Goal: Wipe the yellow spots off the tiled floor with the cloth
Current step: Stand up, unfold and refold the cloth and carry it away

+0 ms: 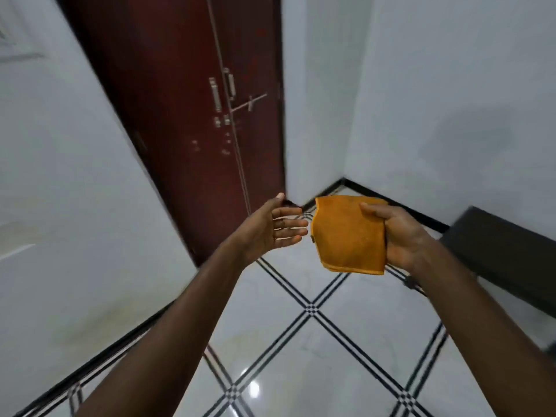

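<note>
Two bare arms reach out from the bottom of the view, over the tiled floor [346,341]. It is shiny and white, with thin black double lines that cross each other.

High above the floor, the right hand [400,236] holds the cloth [349,233]. It is an orange cloth, folded flat, and it hangs down in the air. The thumb presses on the front of the cloth near its top edge, and the other fingers are hidden behind it.

Just to the left of the cloth is the left hand [270,227]. This hand is open, with the palm turned toward the cloth and the fingers spread out straight. The fingertips come very close to the cloth's left edge, but a small gap shows between them.

Behind the cloth stands a dark red door [186,115] with silver handles [215,94]. White walls [451,85] meet in a corner behind the cloth too. To the right of the cloth sits a dark box-like thing [499,251], too blurry to name.
</note>
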Tool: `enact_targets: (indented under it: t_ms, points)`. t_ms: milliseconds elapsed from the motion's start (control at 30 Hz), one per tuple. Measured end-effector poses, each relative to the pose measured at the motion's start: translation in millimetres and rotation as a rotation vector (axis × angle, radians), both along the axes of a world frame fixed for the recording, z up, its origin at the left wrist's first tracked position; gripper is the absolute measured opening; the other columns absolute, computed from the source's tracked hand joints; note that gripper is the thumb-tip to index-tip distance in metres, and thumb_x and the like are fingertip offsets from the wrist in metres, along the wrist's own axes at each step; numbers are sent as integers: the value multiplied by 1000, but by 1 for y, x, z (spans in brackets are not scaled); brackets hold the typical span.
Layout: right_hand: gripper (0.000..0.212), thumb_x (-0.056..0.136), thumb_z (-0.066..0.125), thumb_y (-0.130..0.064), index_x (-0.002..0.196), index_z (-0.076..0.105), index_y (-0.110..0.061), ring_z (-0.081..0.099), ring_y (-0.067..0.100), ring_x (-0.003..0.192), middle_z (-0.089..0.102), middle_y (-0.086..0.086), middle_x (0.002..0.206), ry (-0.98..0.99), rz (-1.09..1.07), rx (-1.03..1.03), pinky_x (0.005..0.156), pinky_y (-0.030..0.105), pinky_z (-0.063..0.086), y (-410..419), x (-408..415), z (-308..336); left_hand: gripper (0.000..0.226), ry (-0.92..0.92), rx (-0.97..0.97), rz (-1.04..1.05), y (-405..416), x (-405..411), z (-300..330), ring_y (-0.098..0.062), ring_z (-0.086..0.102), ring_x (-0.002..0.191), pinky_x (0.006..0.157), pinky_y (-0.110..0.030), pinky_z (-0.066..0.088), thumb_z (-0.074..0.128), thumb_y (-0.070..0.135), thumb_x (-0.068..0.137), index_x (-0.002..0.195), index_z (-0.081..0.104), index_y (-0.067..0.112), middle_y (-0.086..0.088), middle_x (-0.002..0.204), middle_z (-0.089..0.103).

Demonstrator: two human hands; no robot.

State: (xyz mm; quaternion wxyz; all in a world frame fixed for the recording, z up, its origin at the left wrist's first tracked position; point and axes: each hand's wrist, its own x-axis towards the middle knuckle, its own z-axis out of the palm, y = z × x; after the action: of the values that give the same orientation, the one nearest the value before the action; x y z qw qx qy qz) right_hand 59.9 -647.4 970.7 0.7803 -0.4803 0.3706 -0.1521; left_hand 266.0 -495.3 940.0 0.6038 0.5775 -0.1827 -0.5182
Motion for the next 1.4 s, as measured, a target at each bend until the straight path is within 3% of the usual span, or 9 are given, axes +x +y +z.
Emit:
enact_targets:
  t_ms: [100,200,433,667,900,1067,1200,1400]
  points:
    - [28,101,57,-30,128,57,-23,65,36,104,68,11,118,46,-89,7,75,48,54,-64,-48,-8,63,-1,-14,-128,-91,-30,-9,-35,66,116,104,-46,51,49,55,98,132,59,2,-22,123,68]
    - [47,97,63,-33,141,50,-24,64,40,112,64,13,128,57,-197,44,80,52,56,-131,-89,-21,62,-6,-7,-263,-184,-60,-19,-34,66,116,106,-48,49,50,56,98,131,61,5,-20,122,69]
    - [54,93,67,-33,143,50,-21,64,42,115,65,15,131,108,-454,63,88,56,55,-287,-163,-63,58,8,3,-519,-402,-113,-65,-31,68,114,101,-43,53,47,56,99,130,62,8,-17,122,70]
    - [52,97,63,-37,143,42,-24,60,39,109,59,11,126,225,-682,188,76,52,53,-438,-222,-102,55,73,106,-674,-607,-167,-118,-32,68,114,93,-39,57,49,54,98,128,63,9,-17,123,70]
    - [55,99,60,-38,146,36,-24,59,36,98,57,8,116,294,-799,304,69,48,50,-584,-269,-172,50,89,241,-682,-767,-221,-176,-28,71,104,77,-33,59,52,49,99,126,64,8,-18,120,71]
    - [62,99,61,-37,152,33,-23,56,42,116,51,13,138,283,-825,381,102,62,45,-699,-299,-254,50,57,368,-605,-862,-254,-242,-27,72,98,74,-33,59,52,48,99,125,65,7,-18,117,72]
    - [59,99,60,-39,150,34,-23,55,41,113,52,12,136,309,-787,471,99,62,43,-781,-313,-320,50,13,488,-532,-922,-278,-308,-28,72,92,76,-35,61,56,46,98,124,64,4,-18,110,73]
    - [66,97,64,-39,152,32,-24,56,41,119,52,11,141,330,-709,484,107,67,40,-870,-329,-423,47,-3,597,-447,-989,-297,-401,-30,72,101,78,-35,61,57,46,98,120,66,5,-17,110,74]
